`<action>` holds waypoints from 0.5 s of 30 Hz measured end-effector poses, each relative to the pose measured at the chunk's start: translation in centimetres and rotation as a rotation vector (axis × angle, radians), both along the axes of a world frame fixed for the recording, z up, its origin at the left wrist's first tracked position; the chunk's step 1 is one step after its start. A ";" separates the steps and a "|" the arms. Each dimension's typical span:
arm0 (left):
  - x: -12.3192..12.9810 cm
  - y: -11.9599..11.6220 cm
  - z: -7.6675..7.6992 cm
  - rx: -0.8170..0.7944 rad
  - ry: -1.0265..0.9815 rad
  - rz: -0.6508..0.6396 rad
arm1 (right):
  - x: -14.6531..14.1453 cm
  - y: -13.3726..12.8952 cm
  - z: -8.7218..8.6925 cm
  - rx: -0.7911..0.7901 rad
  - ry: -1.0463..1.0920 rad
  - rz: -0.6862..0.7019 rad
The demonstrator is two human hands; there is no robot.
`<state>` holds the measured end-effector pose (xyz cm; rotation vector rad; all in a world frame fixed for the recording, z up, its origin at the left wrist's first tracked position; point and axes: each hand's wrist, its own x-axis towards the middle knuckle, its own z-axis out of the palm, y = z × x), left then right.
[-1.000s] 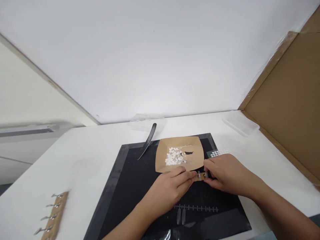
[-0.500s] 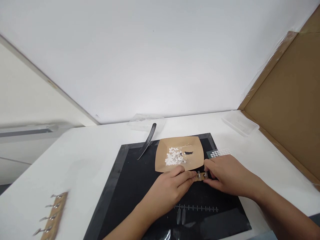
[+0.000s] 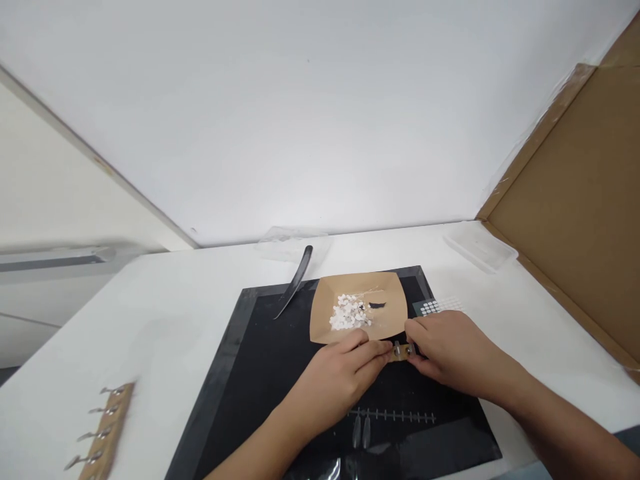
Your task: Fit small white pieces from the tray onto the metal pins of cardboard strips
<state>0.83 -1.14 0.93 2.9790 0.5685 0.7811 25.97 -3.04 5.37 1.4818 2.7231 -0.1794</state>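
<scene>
A short wooden strip with small metal pieces and clear tips on it lies over the black mat, just in front of the cardboard tray. My left hand is closed on its left end, thumb and fingers pressed together. At the right end, my right hand pinches the strip's last clear tip between thumb and fingers; its fingertips are partly hidden. The cardboard tray contains a heap of small white round pieces and a small black piece. Below my hands lies a clear plastic sprue with two nail tips attached.
The black mat covers the middle of the white table. Dark curved tweezers and a clear bag lie behind it. A sheet of white dots and a clear lid are right. Another clip-bearing wooden strip stands left.
My right hand has shifted very slightly left along the strip's end. My left hand keeps its grip, and the other things stay where they were.
</scene>
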 end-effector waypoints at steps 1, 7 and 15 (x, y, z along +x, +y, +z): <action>0.1 0.0 0.1 -0.002 -0.008 0.002 | -0.1 -0.1 0.0 0.008 -0.016 0.006; 0.3 0.0 0.3 0.000 -0.038 0.001 | -0.4 -0.5 -0.4 0.055 -0.020 0.019; 0.3 0.1 0.0 0.016 -0.044 0.012 | -0.4 -0.4 0.1 0.101 -0.023 0.046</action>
